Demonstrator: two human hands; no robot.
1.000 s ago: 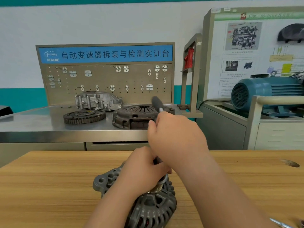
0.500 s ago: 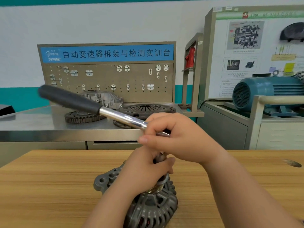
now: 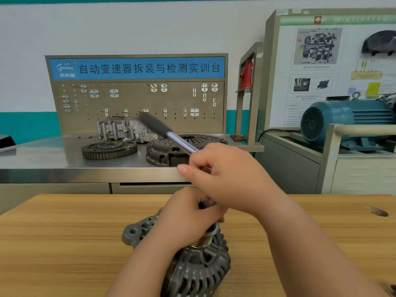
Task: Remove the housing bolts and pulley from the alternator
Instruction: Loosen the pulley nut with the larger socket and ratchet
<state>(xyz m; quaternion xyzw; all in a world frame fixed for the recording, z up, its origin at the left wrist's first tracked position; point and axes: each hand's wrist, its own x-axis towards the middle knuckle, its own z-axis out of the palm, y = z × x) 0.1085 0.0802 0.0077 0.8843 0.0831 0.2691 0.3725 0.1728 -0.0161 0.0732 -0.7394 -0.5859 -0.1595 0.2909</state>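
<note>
Head view. The alternator [image 3: 197,273] stands on the wooden table [image 3: 64,243] with its pulley [image 3: 201,243] facing up. The right hand [image 3: 227,174] has its fingers curled round the chrome shaft of the wrench [image 3: 168,132], whose black grip points up and left. The left hand [image 3: 188,219] has its fingers curled round the wrench's lower end, just above the pulley.

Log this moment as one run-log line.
right hand: grips ratchet wrench | left hand: grips wrench head above pulley | alternator: on wooden table | pulley: not yet off
</note>
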